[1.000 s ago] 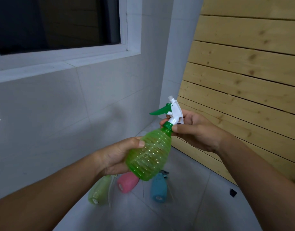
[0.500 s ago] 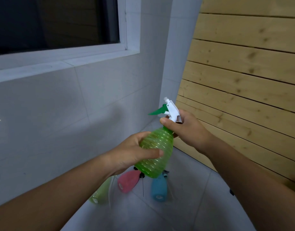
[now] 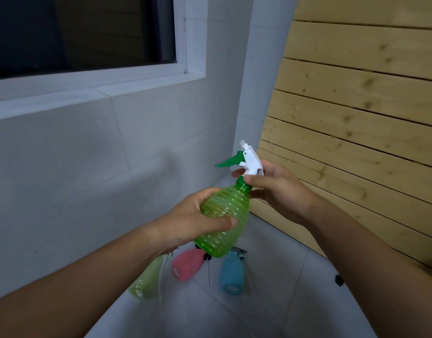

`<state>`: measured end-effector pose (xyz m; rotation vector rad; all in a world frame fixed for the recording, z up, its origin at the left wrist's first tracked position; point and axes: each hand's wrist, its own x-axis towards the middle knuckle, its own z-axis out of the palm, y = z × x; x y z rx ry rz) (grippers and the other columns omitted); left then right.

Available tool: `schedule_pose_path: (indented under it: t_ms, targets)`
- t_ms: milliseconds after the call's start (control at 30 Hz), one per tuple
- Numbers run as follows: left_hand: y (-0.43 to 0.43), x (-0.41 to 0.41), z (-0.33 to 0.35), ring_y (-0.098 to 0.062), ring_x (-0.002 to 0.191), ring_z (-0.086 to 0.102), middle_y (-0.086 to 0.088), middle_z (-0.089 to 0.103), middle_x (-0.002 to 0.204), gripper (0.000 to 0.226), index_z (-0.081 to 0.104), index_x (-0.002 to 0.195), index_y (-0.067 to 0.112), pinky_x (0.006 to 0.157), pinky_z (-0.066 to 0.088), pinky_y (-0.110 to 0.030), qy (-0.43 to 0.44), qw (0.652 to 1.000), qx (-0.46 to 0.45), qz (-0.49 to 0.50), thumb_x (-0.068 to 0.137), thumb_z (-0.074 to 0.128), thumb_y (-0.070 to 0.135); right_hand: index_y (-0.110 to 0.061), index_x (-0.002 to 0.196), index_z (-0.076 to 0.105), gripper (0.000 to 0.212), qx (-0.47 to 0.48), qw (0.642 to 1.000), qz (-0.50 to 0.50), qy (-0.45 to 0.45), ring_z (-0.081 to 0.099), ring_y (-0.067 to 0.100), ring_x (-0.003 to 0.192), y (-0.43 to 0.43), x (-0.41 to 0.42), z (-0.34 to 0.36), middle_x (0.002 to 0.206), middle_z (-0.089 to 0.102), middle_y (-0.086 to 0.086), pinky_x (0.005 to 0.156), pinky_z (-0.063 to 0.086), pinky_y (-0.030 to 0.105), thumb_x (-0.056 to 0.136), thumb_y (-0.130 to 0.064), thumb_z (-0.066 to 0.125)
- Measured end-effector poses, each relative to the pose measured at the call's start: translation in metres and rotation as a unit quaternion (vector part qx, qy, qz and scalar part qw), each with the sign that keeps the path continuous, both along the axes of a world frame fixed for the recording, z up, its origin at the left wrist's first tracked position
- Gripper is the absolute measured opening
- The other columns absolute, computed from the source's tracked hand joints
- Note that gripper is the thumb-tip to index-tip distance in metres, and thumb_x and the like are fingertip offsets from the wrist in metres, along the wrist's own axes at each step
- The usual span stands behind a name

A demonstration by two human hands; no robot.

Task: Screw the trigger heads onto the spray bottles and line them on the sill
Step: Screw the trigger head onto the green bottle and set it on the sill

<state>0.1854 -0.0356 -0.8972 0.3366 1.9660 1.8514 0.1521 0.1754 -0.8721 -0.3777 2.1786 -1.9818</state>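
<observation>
Moved since a second ago: green spray bottle (image 3: 224, 215) raised and tipped more upright, left hand (image 3: 185, 223) shifted higher on its body, right hand (image 3: 281, 193) re-set at the neck; left hand: fingers wrapped round the ribbed body, thumb across the front; right hand: thumb and fingers pinching the green collar (image 3: 243, 185) under the white trigger head (image 3: 251, 163), lever pointing left; bottle held in mid-air, below the sill (image 3: 88, 93), beside the wooden slat wall (image 3: 356, 118); on the tiled floor (image 3: 271, 276) beneath: pale green bottle (image 3: 146, 281), pink bottle (image 3: 187, 264), blue bottle (image 3: 231, 274), all lying on their sides
</observation>
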Motion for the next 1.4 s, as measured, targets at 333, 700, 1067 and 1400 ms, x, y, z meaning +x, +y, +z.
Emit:
schedule_pose_path:
  t_ms: [333,700,1067,1400]
  targets:
    - [-0.002,-0.003,-0.005,-0.027,0.1,0.075,-0.014,0.076,0.113,0.051,0.066,0.124,0.02,0.091,0.06,-0.046,0.028,1.0,0.005,0.002,0.079,0.083,0.006,-0.011,0.12,0.063,0.036,-0.015,1.0,0.003,0.005,0.066,0.02,0.093,-0.001,0.001,0.0,0.102,0.069,0.008,0.089,0.054,0.04,0.085,-0.019,0.067]
    - [0.002,-0.001,-0.004,-0.021,0.093,0.074,-0.006,0.077,0.103,0.052,0.065,0.124,0.02,0.084,0.061,-0.042,0.029,0.999,0.033,-0.003,0.078,0.083,0.004,-0.004,0.108,0.065,0.024,-0.143,0.989,0.013,-0.039,0.069,0.019,0.086,-0.001,0.001,0.004,0.095,0.073,0.013,0.08,0.058,0.028,0.085,-0.001,0.066]
    - [0.005,0.0,0.0,-0.013,0.078,0.074,-0.001,0.075,0.09,0.041,0.063,0.117,0.01,0.067,0.06,-0.029,0.038,0.998,0.016,0.048,0.081,0.08,0.001,0.0,0.106,0.065,0.031,-0.191,0.981,-0.006,-0.044,0.068,0.029,0.097,-0.016,0.0,-0.003,0.099,0.072,0.019,0.092,0.055,0.036,0.078,-0.014,0.069]
    - [0.012,0.001,-0.01,-0.003,0.07,0.068,0.006,0.071,0.085,0.048,0.06,0.109,0.015,0.067,0.057,-0.026,0.117,0.985,-0.049,0.12,0.071,0.089,0.011,-0.001,0.103,0.067,0.018,-0.166,0.984,-0.068,-0.007,0.07,0.022,0.088,-0.025,-0.002,-0.011,0.088,0.074,0.011,0.089,0.055,0.034,0.085,-0.005,0.069]
